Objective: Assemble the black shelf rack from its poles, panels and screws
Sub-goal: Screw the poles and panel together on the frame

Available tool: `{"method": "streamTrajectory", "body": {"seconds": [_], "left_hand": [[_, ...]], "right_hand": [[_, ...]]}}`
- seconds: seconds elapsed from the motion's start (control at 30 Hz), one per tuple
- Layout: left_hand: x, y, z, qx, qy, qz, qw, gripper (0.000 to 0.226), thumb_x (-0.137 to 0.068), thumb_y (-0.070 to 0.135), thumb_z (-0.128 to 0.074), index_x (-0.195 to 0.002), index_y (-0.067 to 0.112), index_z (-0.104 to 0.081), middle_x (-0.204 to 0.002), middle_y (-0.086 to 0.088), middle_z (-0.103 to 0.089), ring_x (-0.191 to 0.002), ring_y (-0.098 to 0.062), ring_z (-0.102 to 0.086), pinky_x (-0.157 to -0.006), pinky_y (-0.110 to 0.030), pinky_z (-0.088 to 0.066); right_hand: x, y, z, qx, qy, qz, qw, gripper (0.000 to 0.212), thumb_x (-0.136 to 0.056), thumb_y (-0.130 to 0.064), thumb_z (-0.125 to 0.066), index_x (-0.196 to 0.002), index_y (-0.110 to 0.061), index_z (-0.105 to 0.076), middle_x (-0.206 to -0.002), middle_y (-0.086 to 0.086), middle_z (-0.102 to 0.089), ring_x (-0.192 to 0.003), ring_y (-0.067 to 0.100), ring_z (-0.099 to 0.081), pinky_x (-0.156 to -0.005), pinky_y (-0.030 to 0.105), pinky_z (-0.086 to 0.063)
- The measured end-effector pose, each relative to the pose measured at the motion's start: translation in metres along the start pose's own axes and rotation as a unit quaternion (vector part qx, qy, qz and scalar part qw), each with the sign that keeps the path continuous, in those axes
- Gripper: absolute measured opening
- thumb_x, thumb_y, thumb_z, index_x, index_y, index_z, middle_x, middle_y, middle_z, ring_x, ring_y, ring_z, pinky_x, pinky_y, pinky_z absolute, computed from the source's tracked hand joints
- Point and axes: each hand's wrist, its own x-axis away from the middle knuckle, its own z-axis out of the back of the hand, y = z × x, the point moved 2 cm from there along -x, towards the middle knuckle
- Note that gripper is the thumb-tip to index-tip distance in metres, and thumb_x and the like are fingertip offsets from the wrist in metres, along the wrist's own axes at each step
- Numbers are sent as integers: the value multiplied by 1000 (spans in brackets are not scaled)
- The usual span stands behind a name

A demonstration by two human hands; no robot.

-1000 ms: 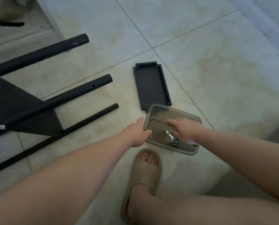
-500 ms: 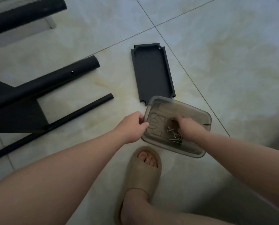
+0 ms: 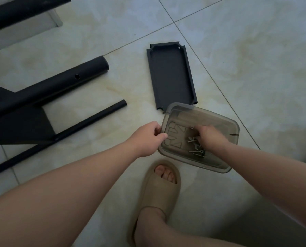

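Note:
A smoky clear plastic tray (image 3: 225, 125) lies on the tiled floor and holds several screws (image 3: 196, 149) and a small wrench. My left hand (image 3: 148, 138) grips the tray's left rim. My right hand (image 3: 210, 137) reaches into the tray with curled fingers among the screws; whether it pinches one is hidden. A black shelf panel (image 3: 170, 75) lies flat just beyond the tray. On the left lie a thick black pole (image 3: 59, 84) with a screw hole, a thin black pole (image 3: 88, 120), and a black panel (image 3: 18, 125) joined to the thick pole.
Another thick black pole (image 3: 20, 11) crosses the top left corner. My foot in a tan slide sandal (image 3: 159, 189) stands right below the tray. Bare floor tiles spread to the right and far side.
The view has shifted closer and lower over the tray. My right hand has moved deeper among the screws, fingers curling. My left hand keeps hold of the tray's rim.

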Motion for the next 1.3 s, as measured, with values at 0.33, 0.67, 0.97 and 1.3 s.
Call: {"method": "streamTrajectory", "body": {"seconds": [0.33,0.67,0.97,1.3], "left_hand": [[1,0,-1,3,-4,-12,1000,27,-98,34,-59,-78,22,-46,-80,0,-57,-75,-21,-55,-64,-32,-42],[1,0,-1,12,-14,-8,1000,24,-98,35,-59,-80,24,-47,-87,-2,-62,-85,-27,-64,-73,-39,-52],[17,9,16,30,7,50,998,29,-98,46,-56,-116,24,-53,-108,3,-63,-99,-21,-65,-78,-35,-50],[93,55,103,325,52,132,935,33,-104,31,-42,-105,8,-66,-109,-10,-72,-90,-22,-72,-76,-33,-58]], "right_hand": [[3,-8,3,19,74,58,995,29,-105,-23,-48,-131,-19,-60,-115,12,-68,-96,35,-65,-75,39,-52],[-7,-24,3,97,77,73,990,18,-102,-15,-50,-117,-15,-59,-111,13,-66,-94,37,-65,-65,36,-42],[31,-46,41,-78,124,42,988,10,-94,-29,-60,-91,-19,-59,-90,1,-66,-83,27,-61,-68,36,-51],[129,-127,153,-187,227,168,941,10,-90,-22,-68,-84,-27,-62,-70,-15,-62,-68,4,-59,-68,35,-54]]}}
